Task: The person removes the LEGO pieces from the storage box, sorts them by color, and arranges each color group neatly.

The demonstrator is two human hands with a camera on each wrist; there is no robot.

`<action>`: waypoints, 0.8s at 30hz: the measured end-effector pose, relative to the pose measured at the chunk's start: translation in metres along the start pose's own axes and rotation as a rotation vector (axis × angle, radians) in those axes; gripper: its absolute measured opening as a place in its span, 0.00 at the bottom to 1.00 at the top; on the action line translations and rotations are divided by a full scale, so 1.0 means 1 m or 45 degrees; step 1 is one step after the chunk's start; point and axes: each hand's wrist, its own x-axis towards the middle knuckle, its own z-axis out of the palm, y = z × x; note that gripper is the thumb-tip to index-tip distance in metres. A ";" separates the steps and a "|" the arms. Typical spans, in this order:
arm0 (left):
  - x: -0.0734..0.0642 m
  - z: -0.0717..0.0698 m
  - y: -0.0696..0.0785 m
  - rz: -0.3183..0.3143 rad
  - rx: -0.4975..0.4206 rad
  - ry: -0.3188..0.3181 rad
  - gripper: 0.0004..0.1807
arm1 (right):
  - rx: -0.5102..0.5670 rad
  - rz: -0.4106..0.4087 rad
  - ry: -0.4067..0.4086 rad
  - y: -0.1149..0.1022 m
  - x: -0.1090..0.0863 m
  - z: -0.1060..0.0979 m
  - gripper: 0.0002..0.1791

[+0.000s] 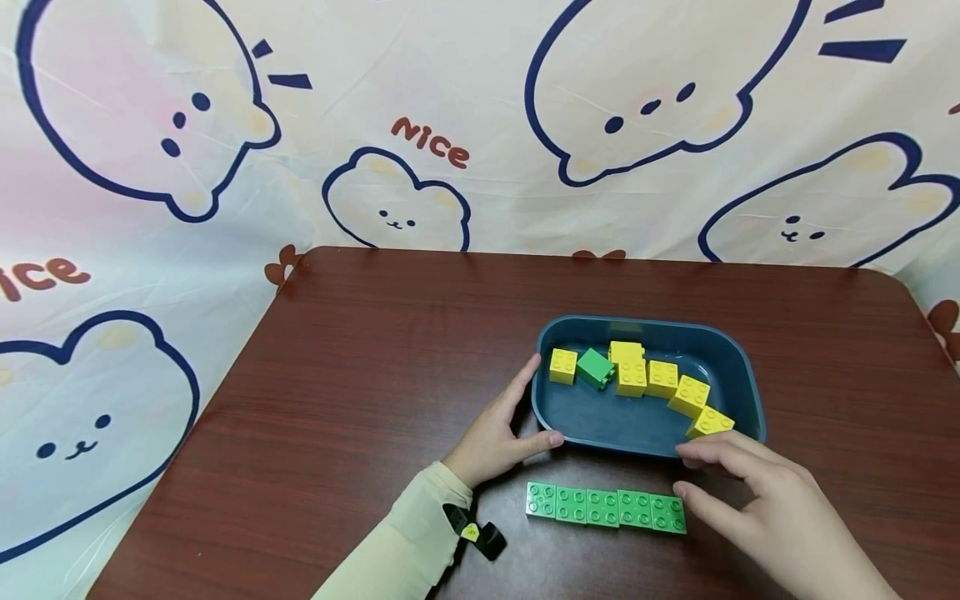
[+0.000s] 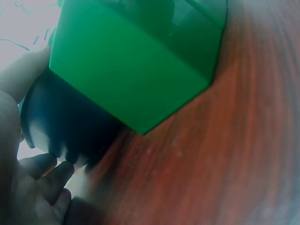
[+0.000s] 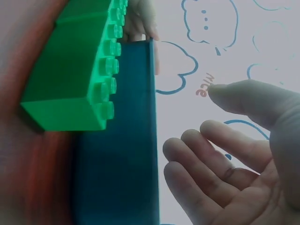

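My left hand (image 1: 491, 442) holds the left end of a dark blue tray (image 1: 615, 429), its thumb at the near corner and its fingers along the left side. Over the tray's near right corner is my right hand (image 1: 765, 500); its fingers are loosely bent, apart from the thumb, with nothing between them. Inside the tray lie several yellow toy bricks (image 1: 662, 379) and one green brick (image 1: 596, 368) tipped on its side. A straight row of green bricks (image 1: 602, 507), studs up, sits on the table in front of the tray, its right end close to my right thumb.
The brown wooden table (image 1: 360, 400) extends to both sides and behind the tray. A cloth backdrop (image 1: 495, 200) printed with bear outlines hangs beyond its edges. A black band (image 1: 480, 532) is strapped around the left wrist.
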 end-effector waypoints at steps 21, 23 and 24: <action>0.000 -0.001 0.000 0.014 -0.015 -0.009 0.54 | 0.065 -0.011 -0.038 -0.025 0.046 -0.007 0.17; 0.000 -0.001 0.000 0.010 -0.015 -0.010 0.54 | 0.059 -0.014 -0.052 -0.026 0.050 -0.007 0.17; 0.001 -0.001 0.000 0.012 -0.014 -0.010 0.54 | 0.058 -0.016 -0.058 -0.027 0.052 -0.008 0.17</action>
